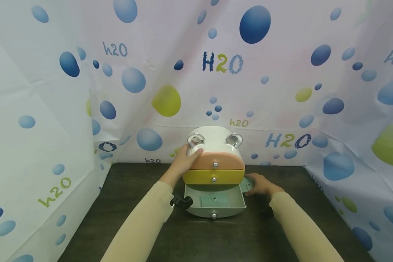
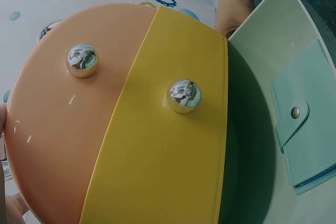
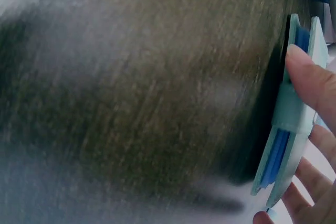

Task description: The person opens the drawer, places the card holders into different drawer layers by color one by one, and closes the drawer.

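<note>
A small round-topped chest (image 1: 213, 140) with a white shell has a peach drawer (image 1: 222, 160), a yellow drawer (image 1: 199, 177) and a pale green bottom drawer (image 1: 229, 212) pulled out. Inside the bottom drawer lies a mint card holder (image 1: 222, 200) with a snap strap, seen closer in the left wrist view. My left hand (image 1: 182, 162) rests on the chest's upper left side, thumb over the top front edge. Beside the chest's right side, my right hand (image 1: 260, 185) pinches a second mint card holder (image 3: 294, 111) between thumb and fingers; blue leaves show at its edge.
Two shiny loop ears (image 1: 234, 139) stick up from the chest's top. Round silver knobs (image 1: 215, 165) stand out from the drawer fronts. The chest stands on a dark table (image 1: 134, 193) before a bubble-printed cloth (image 1: 278, 91). A black band (image 1: 181, 201) sits at my left wrist.
</note>
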A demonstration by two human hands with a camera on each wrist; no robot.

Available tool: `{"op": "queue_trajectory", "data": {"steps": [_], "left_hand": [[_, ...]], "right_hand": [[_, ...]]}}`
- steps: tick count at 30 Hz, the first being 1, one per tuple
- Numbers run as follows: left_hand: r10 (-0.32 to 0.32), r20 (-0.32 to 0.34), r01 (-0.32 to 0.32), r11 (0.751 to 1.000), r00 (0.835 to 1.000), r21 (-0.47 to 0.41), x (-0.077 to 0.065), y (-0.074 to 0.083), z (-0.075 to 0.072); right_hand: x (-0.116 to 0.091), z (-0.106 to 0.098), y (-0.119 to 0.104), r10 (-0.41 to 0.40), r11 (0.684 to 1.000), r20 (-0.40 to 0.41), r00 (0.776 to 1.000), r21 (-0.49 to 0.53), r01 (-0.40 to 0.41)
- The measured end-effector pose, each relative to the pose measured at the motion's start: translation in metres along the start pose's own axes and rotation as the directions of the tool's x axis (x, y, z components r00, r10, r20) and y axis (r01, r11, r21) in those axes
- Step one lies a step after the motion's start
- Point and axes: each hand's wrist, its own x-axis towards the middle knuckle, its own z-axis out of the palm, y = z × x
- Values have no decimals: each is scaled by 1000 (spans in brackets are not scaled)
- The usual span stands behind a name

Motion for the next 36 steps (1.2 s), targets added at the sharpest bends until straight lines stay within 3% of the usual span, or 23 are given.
{"op": "queue_trajectory", "data": {"steps": [12, 20, 36], "left_hand": [[-15, 7, 15, 1000, 1000, -2, 0, 0, 0], [-16, 0, 16, 1000, 1000, 5, 1, 0, 0], [-4, -1, 4, 1000, 1000, -4, -1, 1, 0]], "right_hand": [[-4, -1, 5, 114, 993, 12, 993, -28, -114], [-2, 1, 9, 89, 994, -3, 996, -60, -90], [-12, 3, 11, 119, 993, -20, 993, -13, -119]]}}
